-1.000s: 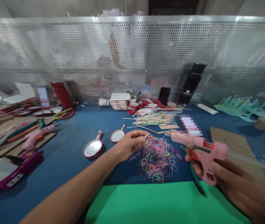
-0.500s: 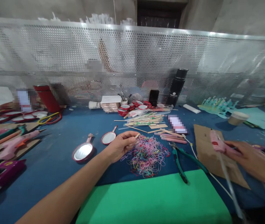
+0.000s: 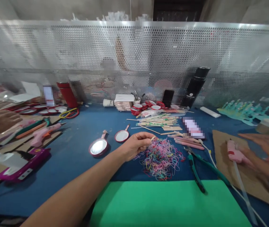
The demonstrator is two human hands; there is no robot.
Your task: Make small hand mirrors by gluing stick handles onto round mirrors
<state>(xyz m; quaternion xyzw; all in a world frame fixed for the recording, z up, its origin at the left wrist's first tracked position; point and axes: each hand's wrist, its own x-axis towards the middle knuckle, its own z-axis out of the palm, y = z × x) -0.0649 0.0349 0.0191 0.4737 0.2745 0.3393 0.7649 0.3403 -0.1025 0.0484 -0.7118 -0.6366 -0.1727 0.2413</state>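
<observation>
My left hand is closed in a pinch, with the pale end of a small stick showing at the fingertips; the rest of it is hidden. Right below those fingers lies a tangled heap of colourful thin elastic bands. On the right, a pink glue gun with a clear glue stick out of its back rests on a piece of brown cardboard. Over its handle my right hand is open, fingers spread and a little blurred. Green-handled pliers lie between the heap and the cardboard.
A green sheet covers the front. Two small red-rimmed hand mirrors lie left of centre. Wooden sticks, a phone and a black flask stand or lie behind. Another person's hand is at far left.
My right hand has let go of the glue gun, which now rests on the cardboard. The view has turned left. Another person's hand has come into view at the left. My left hand keeps its pinch.
</observation>
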